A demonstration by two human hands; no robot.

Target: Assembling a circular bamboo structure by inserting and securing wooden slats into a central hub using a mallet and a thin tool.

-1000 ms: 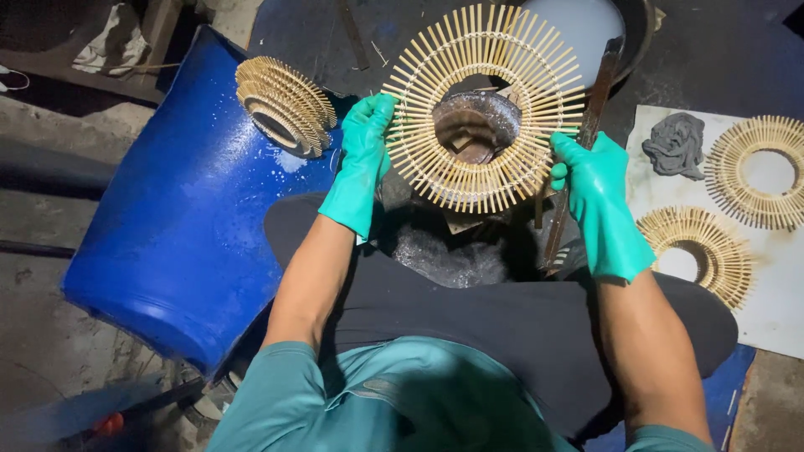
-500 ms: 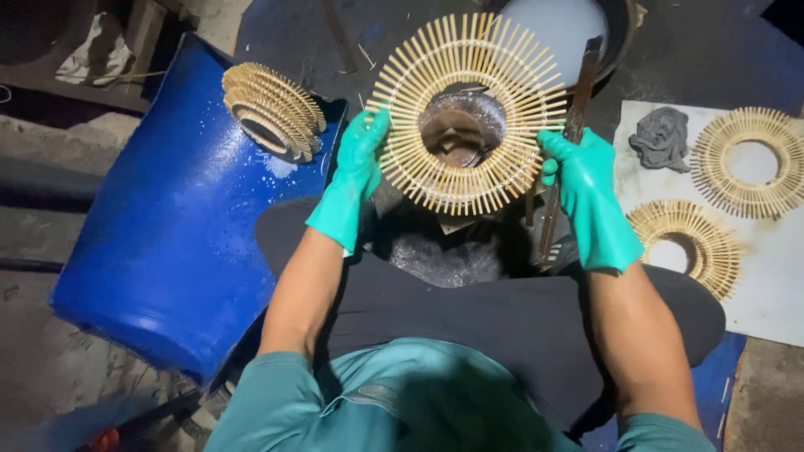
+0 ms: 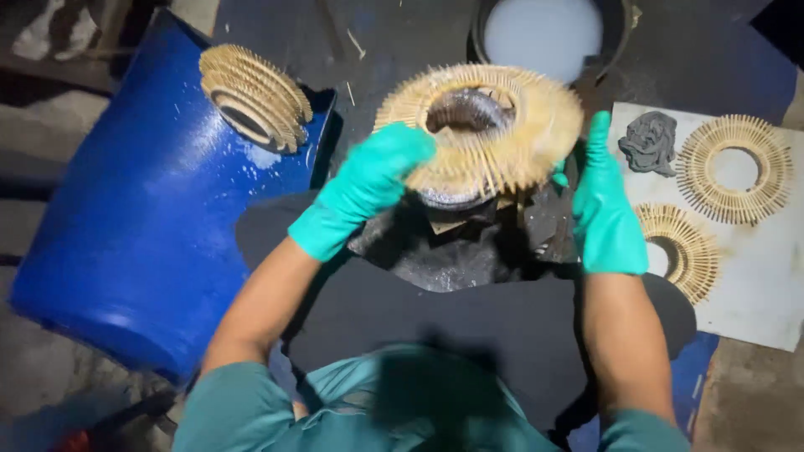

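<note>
Since half a second ago, we find the ring (image 3: 490, 134) tipped from facing the camera to lying nearly flat, its spokes now blurred, and both hands shifted with it.

Grip: the left hand (image 3: 368, 188), in a green glove, is curled over the ring's near-left edge, fingers closed on the spokes. The right hand (image 3: 605, 201), also gloved, stands upright against the right edge, palm pressed to the spoke tips. Whether its fingers wrap underneath we cannot tell.

Location: the ring is held in the air above a dark, wet-looking block (image 3: 456, 243) at the person's lap, just below a tub (image 3: 544, 33) of pale liquid.

Handling, in our judgement: the ring looks light and fairly stiff as a whole, but the thin radiating sticks appear brittle at their tips. It seems damp, so it may slip in gloves. We would take it at opposite edges, or by the solid inner band, never by a single stick.

Count:
- ring in hand: one
- stack of rings (image 3: 254, 96) on the blue barrel (image 3: 142, 226): one stack, number of layers unclear
- rings on the white sheet (image 3: 762, 293): two, far one (image 3: 735, 167), near one (image 3: 682, 249)
- grey rag (image 3: 650, 142): one
</note>
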